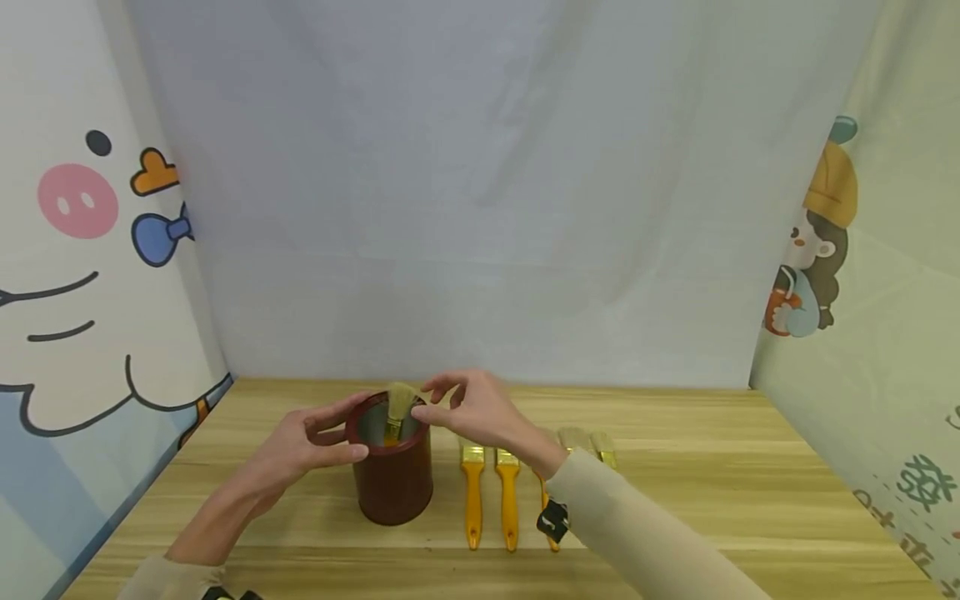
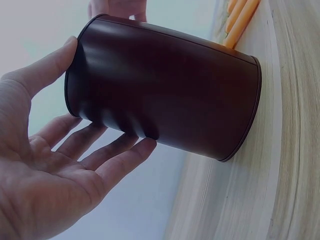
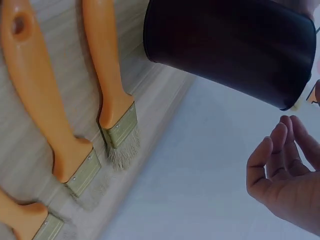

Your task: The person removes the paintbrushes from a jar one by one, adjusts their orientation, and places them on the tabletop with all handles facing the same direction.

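A dark red cylindrical pot (image 1: 393, 483) stands upright on the table, its mouth facing up. Inside it leans a paintbrush (image 1: 400, 404), bristles up past the rim, its handle mostly hidden within. My left hand (image 1: 296, 446) holds the pot from the left; in the left wrist view the thumb is at the rim and the fingers curve along the side. At the rim's right, beside the bristles, is my right hand (image 1: 476, 412), with loosely bent fingers. The right wrist view shows these fingers (image 3: 280, 150) just off the rim with nothing between them.
Several paintbrushes with orange handles lie in a row right of the pot, among them one brush (image 1: 472, 492) and another brush (image 1: 508, 500). My right forearm passes over part of the row. A pale cloth (image 1: 480, 208) hangs behind the wooden table (image 1: 675, 517).
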A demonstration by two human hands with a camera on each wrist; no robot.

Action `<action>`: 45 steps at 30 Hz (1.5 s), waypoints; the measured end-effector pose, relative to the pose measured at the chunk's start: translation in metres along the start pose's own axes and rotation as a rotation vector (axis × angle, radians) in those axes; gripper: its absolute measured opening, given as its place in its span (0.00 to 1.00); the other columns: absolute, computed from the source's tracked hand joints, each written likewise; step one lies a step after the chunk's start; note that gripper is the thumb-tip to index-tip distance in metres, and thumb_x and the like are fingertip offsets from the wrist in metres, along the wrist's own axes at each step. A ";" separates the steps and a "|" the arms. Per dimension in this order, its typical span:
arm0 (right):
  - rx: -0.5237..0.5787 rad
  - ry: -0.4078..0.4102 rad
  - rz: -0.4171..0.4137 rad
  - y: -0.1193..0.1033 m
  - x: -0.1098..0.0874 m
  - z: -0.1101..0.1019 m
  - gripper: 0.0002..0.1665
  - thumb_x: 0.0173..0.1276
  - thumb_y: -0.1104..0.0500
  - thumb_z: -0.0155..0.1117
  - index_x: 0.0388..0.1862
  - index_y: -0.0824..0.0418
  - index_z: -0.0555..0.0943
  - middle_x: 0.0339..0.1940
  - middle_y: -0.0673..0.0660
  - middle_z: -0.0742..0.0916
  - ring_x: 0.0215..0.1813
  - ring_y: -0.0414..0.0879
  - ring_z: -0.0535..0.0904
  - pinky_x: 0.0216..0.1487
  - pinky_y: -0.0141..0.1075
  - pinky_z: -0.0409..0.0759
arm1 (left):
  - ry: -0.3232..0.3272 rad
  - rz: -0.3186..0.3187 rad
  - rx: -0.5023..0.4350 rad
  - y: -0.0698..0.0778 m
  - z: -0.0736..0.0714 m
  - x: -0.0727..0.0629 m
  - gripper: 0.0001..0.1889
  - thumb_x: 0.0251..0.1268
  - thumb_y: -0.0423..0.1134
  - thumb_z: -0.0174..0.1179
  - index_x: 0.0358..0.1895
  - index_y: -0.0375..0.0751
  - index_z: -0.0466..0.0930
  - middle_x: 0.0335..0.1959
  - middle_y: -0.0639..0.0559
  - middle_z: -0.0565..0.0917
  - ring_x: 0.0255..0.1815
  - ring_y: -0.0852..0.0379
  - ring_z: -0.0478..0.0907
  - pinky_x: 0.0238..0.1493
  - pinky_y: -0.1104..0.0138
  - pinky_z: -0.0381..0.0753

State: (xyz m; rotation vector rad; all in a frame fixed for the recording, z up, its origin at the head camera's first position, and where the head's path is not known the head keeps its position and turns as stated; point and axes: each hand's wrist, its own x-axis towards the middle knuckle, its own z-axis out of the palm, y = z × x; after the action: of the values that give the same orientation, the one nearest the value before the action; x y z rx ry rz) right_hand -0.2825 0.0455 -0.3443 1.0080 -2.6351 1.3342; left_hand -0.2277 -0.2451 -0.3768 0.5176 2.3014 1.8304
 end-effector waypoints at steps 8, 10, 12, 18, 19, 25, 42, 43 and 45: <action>-0.003 0.030 0.046 -0.006 0.014 0.013 0.17 0.70 0.51 0.77 0.52 0.59 0.91 0.35 0.47 0.87 0.25 0.40 0.72 0.24 0.32 0.71 | -0.004 0.007 0.008 0.001 -0.001 0.000 0.39 0.72 0.39 0.70 0.83 0.41 0.63 0.81 0.37 0.63 0.76 0.26 0.63 0.65 0.47 0.79; -0.018 0.046 0.043 -0.006 0.017 0.016 0.17 0.69 0.52 0.77 0.51 0.60 0.91 0.35 0.47 0.87 0.29 0.41 0.73 0.27 0.32 0.72 | -0.005 0.003 0.004 0.001 -0.001 0.000 0.39 0.72 0.39 0.70 0.83 0.41 0.63 0.81 0.37 0.63 0.76 0.27 0.64 0.65 0.48 0.79; -0.033 0.059 0.038 -0.007 0.019 0.019 0.16 0.70 0.53 0.77 0.51 0.59 0.92 0.37 0.47 0.88 0.31 0.42 0.74 0.30 0.33 0.73 | -0.004 -0.001 0.000 0.001 -0.001 0.000 0.40 0.72 0.38 0.70 0.83 0.41 0.63 0.81 0.36 0.63 0.76 0.28 0.65 0.65 0.48 0.79; -0.040 0.104 0.003 -0.011 0.026 0.027 0.12 0.69 0.55 0.78 0.46 0.61 0.92 0.40 0.50 0.89 0.45 0.52 0.81 0.44 0.38 0.76 | -0.002 -0.009 -0.002 0.001 -0.002 0.000 0.39 0.72 0.38 0.69 0.83 0.42 0.63 0.81 0.37 0.62 0.76 0.28 0.65 0.65 0.48 0.79; -0.040 0.112 -0.002 -0.012 0.026 0.028 0.12 0.69 0.55 0.78 0.46 0.61 0.93 0.40 0.50 0.89 0.45 0.51 0.82 0.44 0.38 0.76 | -0.002 -0.010 -0.001 0.002 -0.002 0.000 0.39 0.73 0.38 0.69 0.83 0.42 0.63 0.81 0.37 0.62 0.76 0.28 0.65 0.65 0.48 0.79; -0.018 0.119 -0.018 -0.019 0.026 0.032 0.09 0.70 0.56 0.77 0.45 0.60 0.92 0.40 0.49 0.90 0.30 0.45 0.77 0.30 0.33 0.74 | -0.005 -0.015 0.010 0.003 -0.002 0.000 0.39 0.73 0.39 0.69 0.83 0.43 0.63 0.82 0.38 0.62 0.76 0.27 0.63 0.66 0.47 0.78; 0.083 0.000 -0.128 -0.015 0.028 0.027 0.13 0.77 0.64 0.68 0.58 0.59 0.83 0.45 0.56 0.92 0.42 0.38 0.87 0.33 0.31 0.77 | 0.005 -0.022 0.006 0.001 -0.001 0.001 0.41 0.71 0.40 0.71 0.83 0.41 0.62 0.81 0.38 0.63 0.77 0.27 0.62 0.66 0.47 0.78; 0.077 -0.003 -0.138 -0.014 0.028 0.027 0.13 0.77 0.64 0.67 0.59 0.59 0.83 0.46 0.56 0.92 0.42 0.38 0.87 0.33 0.31 0.77 | 0.004 -0.021 0.007 0.001 -0.001 0.001 0.41 0.71 0.40 0.71 0.83 0.41 0.62 0.81 0.38 0.63 0.77 0.27 0.62 0.66 0.47 0.78; 0.063 -0.006 -0.159 -0.013 0.029 0.028 0.13 0.78 0.65 0.67 0.58 0.60 0.83 0.46 0.56 0.92 0.42 0.38 0.87 0.34 0.31 0.79 | 0.002 -0.022 0.010 0.001 -0.001 0.001 0.41 0.71 0.40 0.71 0.83 0.40 0.62 0.81 0.38 0.63 0.77 0.26 0.62 0.67 0.47 0.78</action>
State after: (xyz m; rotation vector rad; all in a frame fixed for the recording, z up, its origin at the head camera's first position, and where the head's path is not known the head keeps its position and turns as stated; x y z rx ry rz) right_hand -0.2911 0.0035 -0.3437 1.2023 -2.4707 1.3874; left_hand -0.2289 -0.2454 -0.3757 0.4901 2.3092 1.8119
